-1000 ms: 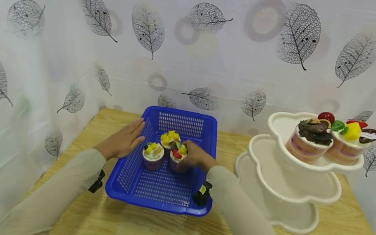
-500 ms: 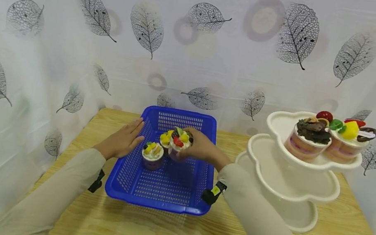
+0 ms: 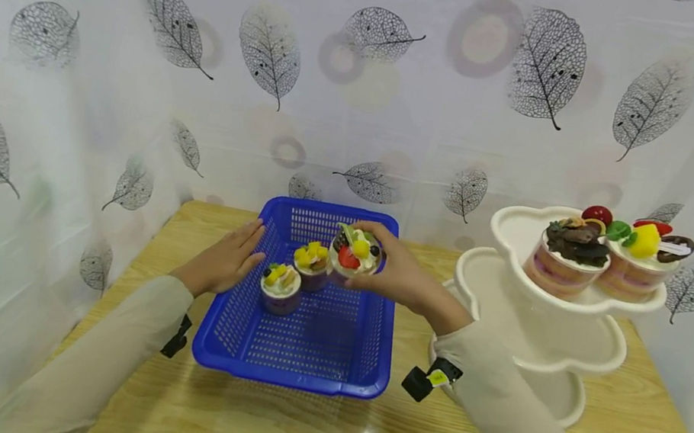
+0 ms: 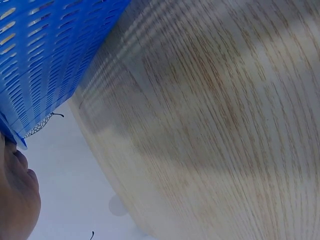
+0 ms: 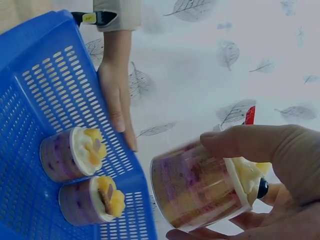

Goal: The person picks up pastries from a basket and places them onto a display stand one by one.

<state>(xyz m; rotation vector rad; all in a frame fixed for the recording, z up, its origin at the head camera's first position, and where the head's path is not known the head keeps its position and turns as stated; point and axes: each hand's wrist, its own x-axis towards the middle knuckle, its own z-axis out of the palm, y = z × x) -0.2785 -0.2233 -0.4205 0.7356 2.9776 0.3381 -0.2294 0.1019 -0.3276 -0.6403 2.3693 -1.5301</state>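
My right hand (image 3: 402, 276) grips a dessert cup (image 5: 197, 185) around its clear wall. Strawberry, yellow fruit, a dark berry and a green piece top its cream. In the head view this cup is over the right back part of the blue basket (image 3: 290, 378). Two more cups sit inside: a mango-topped dessert cup (image 3: 311, 264) toward the back, and a dessert cup with cream and fruit (image 3: 281, 288) just in front of it. My left hand (image 3: 224, 257) rests with straight fingers along the basket's left rim.
A white three-tier stand (image 3: 538, 320) rises at the right of the wooden table (image 3: 239, 430). Its top tier bears a chocolate-topped dessert cup (image 3: 565, 259) and a fruit-topped dessert cup (image 3: 639, 260). Behind the table hangs a leaf-patterned curtain (image 3: 206, 68).
The right hand has lifted the strawberry-topped dessert cup from among the others and brought it up and slightly right. My left hand stays at the basket's left rim.
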